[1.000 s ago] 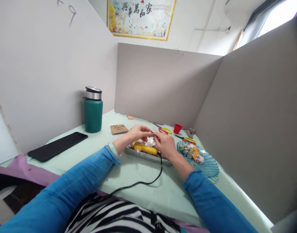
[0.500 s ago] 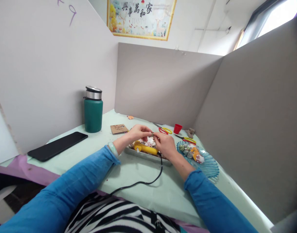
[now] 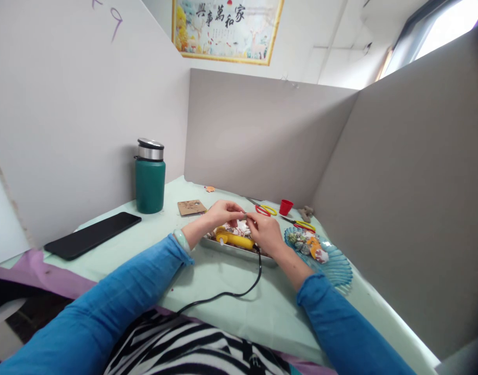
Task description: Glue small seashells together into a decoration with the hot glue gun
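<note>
Pinching a small piece (image 3: 245, 215), too tiny to identify, with left hand (image 3: 224, 212) and right hand (image 3: 266, 232), partly hiding tray (image 3: 239, 252).

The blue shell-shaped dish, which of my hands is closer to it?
Your right hand. It is just left of the blue dish, while your left hand is farther left, beyond the right.

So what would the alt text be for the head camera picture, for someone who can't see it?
Two bare hands, left and right, pinch something tiny above a metal tray holding a yellow tool. A blue plate sits to the right; a green bottle and black phone sit left.
</note>
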Motion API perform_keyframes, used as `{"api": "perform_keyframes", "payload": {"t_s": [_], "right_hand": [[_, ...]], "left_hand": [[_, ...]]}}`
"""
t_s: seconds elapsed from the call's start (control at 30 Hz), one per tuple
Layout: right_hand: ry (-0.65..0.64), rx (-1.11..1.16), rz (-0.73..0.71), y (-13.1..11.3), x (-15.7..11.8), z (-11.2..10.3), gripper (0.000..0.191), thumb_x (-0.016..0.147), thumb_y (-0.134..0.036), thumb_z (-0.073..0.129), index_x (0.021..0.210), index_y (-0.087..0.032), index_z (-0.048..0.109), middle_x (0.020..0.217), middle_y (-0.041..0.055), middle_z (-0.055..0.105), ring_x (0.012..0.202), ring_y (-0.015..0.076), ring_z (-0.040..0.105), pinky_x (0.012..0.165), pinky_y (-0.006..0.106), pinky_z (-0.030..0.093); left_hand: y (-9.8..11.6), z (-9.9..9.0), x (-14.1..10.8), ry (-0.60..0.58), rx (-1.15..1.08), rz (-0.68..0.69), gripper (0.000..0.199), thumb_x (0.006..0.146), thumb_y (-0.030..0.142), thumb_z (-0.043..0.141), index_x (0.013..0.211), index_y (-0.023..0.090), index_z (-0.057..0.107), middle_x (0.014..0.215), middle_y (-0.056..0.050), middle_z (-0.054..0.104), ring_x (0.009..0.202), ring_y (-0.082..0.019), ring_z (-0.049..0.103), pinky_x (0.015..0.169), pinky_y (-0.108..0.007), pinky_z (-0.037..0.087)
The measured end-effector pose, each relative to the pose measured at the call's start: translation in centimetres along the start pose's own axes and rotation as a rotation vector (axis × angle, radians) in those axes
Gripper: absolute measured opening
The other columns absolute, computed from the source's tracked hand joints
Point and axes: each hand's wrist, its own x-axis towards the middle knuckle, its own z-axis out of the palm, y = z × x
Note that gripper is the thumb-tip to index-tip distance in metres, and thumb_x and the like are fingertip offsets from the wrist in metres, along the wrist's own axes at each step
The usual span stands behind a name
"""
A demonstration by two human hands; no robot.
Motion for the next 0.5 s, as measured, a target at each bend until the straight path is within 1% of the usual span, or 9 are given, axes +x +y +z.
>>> {"api": "perform_keyframes", "payload": {"t_s": [0.2, 0.33, 0.5], "right_hand": [[-0.067, 0.093, 0.004, -0.4, -0.1, -0.3, 0.027, 0.084, -0.027, 0.050, 0.109, -0.022, 0.060, 0.087, 0.0023, 0.069, 0.072, 0.0152, 0.061, 0.062, 0.024, 0.040], [-0.060, 0.106, 0.014, -0.4, -0.1, -0.3, 0.026, 0.085, -0.027, 0.049, 0.109, -0.022, 0.061, 0.088, 0.0030, 0.069, 0.073, 0.0154, 0.061, 0.063, 0.024, 0.041], [-0.047, 0.108, 0.016, -0.4, -0.1, -0.3, 0.026, 0.087, -0.027, 0.047, 0.107, -0.021, 0.062, 0.088, 0.0040, 0.069, 0.071, 0.0151, 0.061, 0.064, 0.024, 0.041]], "left_hand": [[-1.1, -0.3, 0.7, -0.014, 0.023, 0.036, 0.030, 0.068, 0.033, 0.070, 0.086, 0.010, 0.064, 0.054, -0.001, 0.061, 0.051, -0.010, 0.058, 0.051, -0.020, 0.045], [-1.6, -0.4, 1.0, -0.035, 0.039, 0.056, 0.032, 0.068, 0.035, 0.070, 0.087, 0.010, 0.064, 0.059, -0.003, 0.064, 0.053, -0.011, 0.060, 0.052, -0.020, 0.046], [-1.6, -0.4, 1.0, -0.046, 0.060, 0.059, 0.031, 0.069, 0.035, 0.068, 0.087, 0.010, 0.064, 0.062, -0.005, 0.065, 0.054, -0.011, 0.061, 0.053, -0.021, 0.047]]}}
